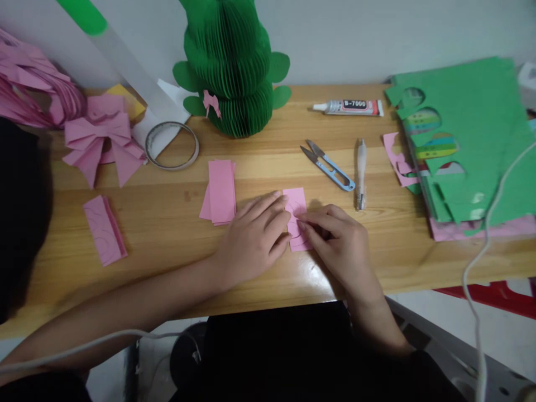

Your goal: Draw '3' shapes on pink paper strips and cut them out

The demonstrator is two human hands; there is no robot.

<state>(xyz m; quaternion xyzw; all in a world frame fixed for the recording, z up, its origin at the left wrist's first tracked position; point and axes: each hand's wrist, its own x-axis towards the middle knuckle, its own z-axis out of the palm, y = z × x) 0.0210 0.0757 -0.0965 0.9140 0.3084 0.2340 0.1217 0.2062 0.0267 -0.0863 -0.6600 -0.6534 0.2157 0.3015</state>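
Observation:
A small pink paper strip (pixel 298 194) with curved lines on it lies on the table between my hands. My left hand (pixel 255 237) rests flat, fingers stretched out, with its fingertips on the strip's left edge. From the right, my right hand (pixel 341 240) pinches at the middle of the pink paper with thumb and forefinger. Whether a separate small cut-out lies under those fingertips is hard to make out. Just left of my left hand sits a stack of pink paper strips (pixel 221 192). Another folded pink strip (pixel 104 230) with drawn curves lies farther left.
Blue thread snips (pixel 330 170), a pen (pixel 361 176) and a glue tube (pixel 352 107) lie beyond my right hand. Behind stands a green honeycomb paper figure (pixel 234 72). Tape roll (pixel 196 148) and pink bows (pixel 103 131) are left; green sheets (pixel 481 128) and a cable (pixel 481 251) right.

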